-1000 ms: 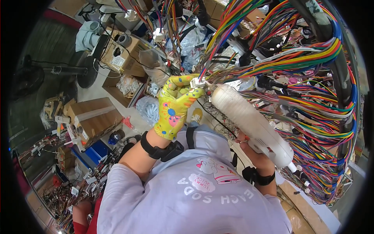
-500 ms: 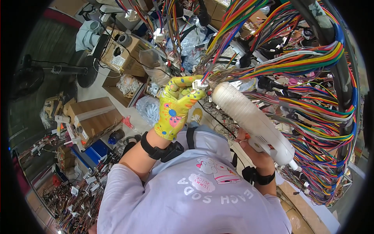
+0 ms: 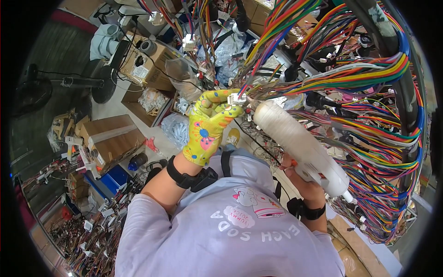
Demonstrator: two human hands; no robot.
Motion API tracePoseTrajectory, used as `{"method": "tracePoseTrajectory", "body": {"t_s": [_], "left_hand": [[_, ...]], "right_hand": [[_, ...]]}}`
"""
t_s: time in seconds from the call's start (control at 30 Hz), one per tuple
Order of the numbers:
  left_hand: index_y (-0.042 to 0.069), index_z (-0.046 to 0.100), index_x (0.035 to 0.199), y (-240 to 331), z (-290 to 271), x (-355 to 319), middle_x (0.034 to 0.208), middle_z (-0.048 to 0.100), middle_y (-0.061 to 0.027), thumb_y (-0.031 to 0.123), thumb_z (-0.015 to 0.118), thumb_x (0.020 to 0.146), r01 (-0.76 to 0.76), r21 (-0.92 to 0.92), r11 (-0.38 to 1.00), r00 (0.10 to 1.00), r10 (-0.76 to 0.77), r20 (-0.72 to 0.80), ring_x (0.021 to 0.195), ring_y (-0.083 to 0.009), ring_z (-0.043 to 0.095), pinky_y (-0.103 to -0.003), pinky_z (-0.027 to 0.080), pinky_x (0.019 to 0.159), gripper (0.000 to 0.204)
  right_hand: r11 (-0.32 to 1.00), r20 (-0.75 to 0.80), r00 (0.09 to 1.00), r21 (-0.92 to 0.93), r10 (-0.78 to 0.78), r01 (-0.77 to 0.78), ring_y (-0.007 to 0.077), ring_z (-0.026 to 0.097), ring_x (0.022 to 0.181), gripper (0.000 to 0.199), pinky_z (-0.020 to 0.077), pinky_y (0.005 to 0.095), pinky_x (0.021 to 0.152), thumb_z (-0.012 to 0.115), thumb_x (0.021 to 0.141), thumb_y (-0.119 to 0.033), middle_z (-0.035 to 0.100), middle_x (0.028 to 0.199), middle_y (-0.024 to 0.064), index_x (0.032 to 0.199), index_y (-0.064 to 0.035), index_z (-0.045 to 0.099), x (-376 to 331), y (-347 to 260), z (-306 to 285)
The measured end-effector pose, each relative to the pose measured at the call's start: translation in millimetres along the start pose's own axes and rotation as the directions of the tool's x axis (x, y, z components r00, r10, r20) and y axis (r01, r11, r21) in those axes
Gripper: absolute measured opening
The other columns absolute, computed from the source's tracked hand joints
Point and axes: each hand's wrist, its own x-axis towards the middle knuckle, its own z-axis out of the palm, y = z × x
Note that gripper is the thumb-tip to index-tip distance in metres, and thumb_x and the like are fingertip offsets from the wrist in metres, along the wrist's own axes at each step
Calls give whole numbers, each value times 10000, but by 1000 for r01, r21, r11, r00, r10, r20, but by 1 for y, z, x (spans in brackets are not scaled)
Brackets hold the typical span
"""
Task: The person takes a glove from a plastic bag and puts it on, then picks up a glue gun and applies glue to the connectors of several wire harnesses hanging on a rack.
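Shifting slightly rightward in the head view, the white gun-shaped tool [image 3: 295, 143] sits in the right hand [image 3: 299, 179], whose partly hidden fingers wrap it; the gloved left hand [image 3: 206, 124] keeps its fingers clamped on a white connector [image 3: 236, 99], steady near the tool's rounded end.

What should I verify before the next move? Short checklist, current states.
1. Left hand has the connector pinched: ok.
2. Right hand has the white gun gripped: ok.
3. Glove on left hand: ok.
4. Glove on right hand: not ok, bare.
5. Gun's contact with connector: cannot tell.
6. Wires fully seated in connector: cannot tell.
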Motion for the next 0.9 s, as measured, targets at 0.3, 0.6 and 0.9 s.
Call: {"method": "tracePoseTrajectory", "body": {"t_s": [0.3,0.6,0.9], "left_hand": [[-33,524,1087,11,-4,0,1063,618,-144,24,684,793,-10,204,979,1000,10,0,928,-174,615,-291,509,819,340],[40,528,1148,-8,-27,15,1055,601,-53,107,707,796,229,-330,916,924,-98,369,966,-138,590,-275,494,823,401],[83,496,1238,-12,-27,29,1130,593,-46,143,618,872,265,-534,803,909,-23,416,1052,-174,586,-277,478,845,391]], "right_hand": [[986,-45,987,-56,154,-156,152,533,893,318,458,303,775,599,803,-5,552,952,57,1109,-17,510,-9,-2,9],[998,-29,998,42,-48,49,212,548,943,485,496,362,822,664,755,-46,554,1040,136,1198,40,487,-11,-4,19],[999,-250,967,13,50,-48,273,579,985,561,494,411,871,632,770,-10,525,1195,187,1279,58,406,-14,-21,35]]}}
